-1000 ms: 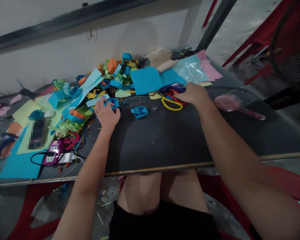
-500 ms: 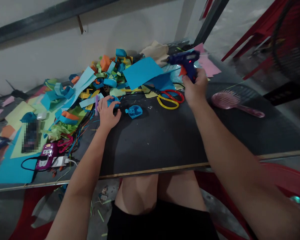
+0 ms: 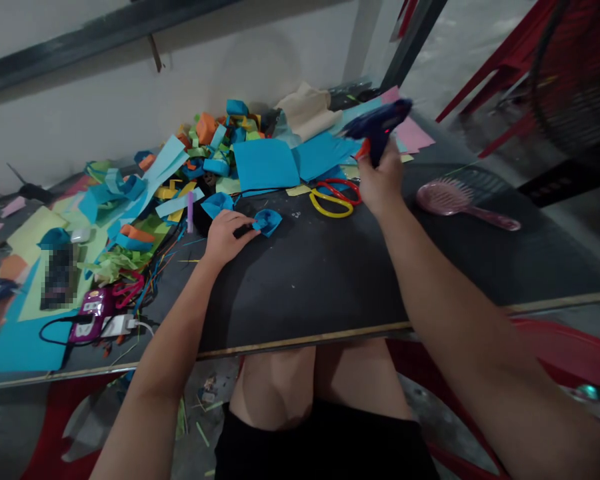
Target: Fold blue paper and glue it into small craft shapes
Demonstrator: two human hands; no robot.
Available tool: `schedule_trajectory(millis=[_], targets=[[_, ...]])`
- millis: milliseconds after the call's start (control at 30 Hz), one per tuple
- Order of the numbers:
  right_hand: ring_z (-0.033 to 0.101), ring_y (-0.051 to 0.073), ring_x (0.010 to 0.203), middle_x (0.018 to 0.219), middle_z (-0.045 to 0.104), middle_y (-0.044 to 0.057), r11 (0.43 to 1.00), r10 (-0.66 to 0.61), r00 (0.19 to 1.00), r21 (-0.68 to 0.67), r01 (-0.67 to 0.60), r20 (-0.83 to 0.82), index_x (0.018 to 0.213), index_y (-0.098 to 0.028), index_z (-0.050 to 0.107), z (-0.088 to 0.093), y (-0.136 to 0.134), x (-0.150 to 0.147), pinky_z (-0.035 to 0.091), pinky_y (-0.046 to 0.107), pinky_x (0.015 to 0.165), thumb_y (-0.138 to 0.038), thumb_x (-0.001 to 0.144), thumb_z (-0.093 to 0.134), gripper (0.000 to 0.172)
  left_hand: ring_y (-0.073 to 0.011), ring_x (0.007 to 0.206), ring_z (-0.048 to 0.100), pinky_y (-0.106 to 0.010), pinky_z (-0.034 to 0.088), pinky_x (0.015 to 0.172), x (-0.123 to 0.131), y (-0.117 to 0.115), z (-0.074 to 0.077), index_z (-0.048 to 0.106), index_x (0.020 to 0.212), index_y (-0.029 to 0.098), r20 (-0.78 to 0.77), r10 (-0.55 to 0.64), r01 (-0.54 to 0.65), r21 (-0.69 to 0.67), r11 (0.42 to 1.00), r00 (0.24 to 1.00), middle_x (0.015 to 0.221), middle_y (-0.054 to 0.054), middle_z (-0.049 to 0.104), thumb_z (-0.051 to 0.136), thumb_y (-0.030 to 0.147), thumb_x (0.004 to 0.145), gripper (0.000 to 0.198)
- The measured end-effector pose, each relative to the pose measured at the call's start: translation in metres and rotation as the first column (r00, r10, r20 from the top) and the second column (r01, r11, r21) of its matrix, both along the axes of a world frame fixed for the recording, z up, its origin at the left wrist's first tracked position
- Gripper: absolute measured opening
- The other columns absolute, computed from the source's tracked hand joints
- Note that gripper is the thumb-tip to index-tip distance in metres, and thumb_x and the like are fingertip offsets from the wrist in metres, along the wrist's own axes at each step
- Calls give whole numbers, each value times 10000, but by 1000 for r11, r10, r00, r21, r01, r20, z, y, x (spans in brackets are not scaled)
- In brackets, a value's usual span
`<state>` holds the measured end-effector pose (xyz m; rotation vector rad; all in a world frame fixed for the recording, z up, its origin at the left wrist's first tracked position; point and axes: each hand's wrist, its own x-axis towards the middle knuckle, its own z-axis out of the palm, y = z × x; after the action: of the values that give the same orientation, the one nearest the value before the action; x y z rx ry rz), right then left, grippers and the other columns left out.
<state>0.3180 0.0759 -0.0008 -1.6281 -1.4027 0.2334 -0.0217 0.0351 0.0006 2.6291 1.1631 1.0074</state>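
My right hand [image 3: 380,181] is closed round the grip of a dark blue glue gun [image 3: 375,127], held up above the dark table [image 3: 330,280], nozzle pointing left. My left hand [image 3: 225,237] rests on the table with its fingers pinching a small folded blue paper piece [image 3: 269,221]. A second folded blue paper piece [image 3: 216,203] lies just behind that hand. Red and yellow scissors [image 3: 335,199] lie flat between my two hands.
A heap of coloured paper strips and sheets [image 3: 190,167] covers the table's far left. A pink hairbrush [image 3: 455,200] lies at the right. A purple power strip with cable [image 3: 93,317] sits near the left front edge. Red chairs [image 3: 505,73] stand beyond the table.
My right hand lifted the glue gun off the table and holds it raised. My left hand left the rear blue piece and moved right onto the nearer blue piece.
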Motion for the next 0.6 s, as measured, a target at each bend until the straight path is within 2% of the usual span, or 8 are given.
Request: schedule_trajectory(millis=[67, 167, 233, 333, 467, 600], targets=[[601, 285, 1123, 1164, 646, 100, 994, -67, 997, -88, 70, 33, 1236, -272, 468, 10, -8, -11, 450, 443, 957, -330, 921, 476, 320, -204, 912, 681, -392, 507, 869, 2, -1, 0, 731, 982, 227, 6, 16, -15, -25, 1000, 1000, 924, -54, 747, 699, 441, 851, 254], [617, 264, 1127, 1204, 649, 101, 978, -8, 996, -208, 26, 87, 1296, -256, 449, 23, -21, -26, 467, 407, 930, -288, 927, 433, 371, -205, 931, 680, -394, 509, 883, 4, -2, 1, 734, 1008, 234, 9, 23, -23, -24, 999, 1000, 973, -64, 753, 712, 406, 847, 237], [607, 259, 1143, 1256, 630, 100, 977, 34, 995, -214, -12, 99, 1338, -249, 413, 30, -28, -34, 473, 402, 919, -283, 914, 447, 427, -198, 916, 683, -390, 510, 883, 6, -3, 1, 739, 988, 233, 15, 41, -40, -33, 999, 999, 961, -60, 755, 695, 384, 866, 200], [621, 274, 1075, 1201, 649, 114, 975, 85, 989, -216, -58, 119, 1361, -221, 400, 37, -37, -43, 487, 416, 894, -346, 889, 520, 503, -196, 908, 683, -388, 514, 884, 10, -5, 1, 742, 999, 241, 23, 83, -81, -70, 994, 996, 934, -51, 754, 701, 379, 861, 200], [630, 281, 1015, 1099, 664, 114, 975, 99, 986, -211, -70, 131, 1289, -215, 469, 36, -42, -56, 501, 423, 879, -426, 896, 529, 450, -199, 907, 670, -383, 513, 878, 16, -9, 1, 750, 1000, 250, 33, 119, -115, -101, 988, 992, 937, -43, 753, 768, 384, 798, 244], [596, 325, 1099, 1124, 638, 127, 984, 142, 964, -141, -112, 223, 1229, -213, 522, 32, -42, -66, 486, 466, 929, -406, 869, 572, 412, -189, 892, 661, -363, 507, 867, 20, -12, -1, 748, 983, 239, 60, 139, -131, -121, 984, 988, 890, -26, 750, 764, 381, 801, 231]])
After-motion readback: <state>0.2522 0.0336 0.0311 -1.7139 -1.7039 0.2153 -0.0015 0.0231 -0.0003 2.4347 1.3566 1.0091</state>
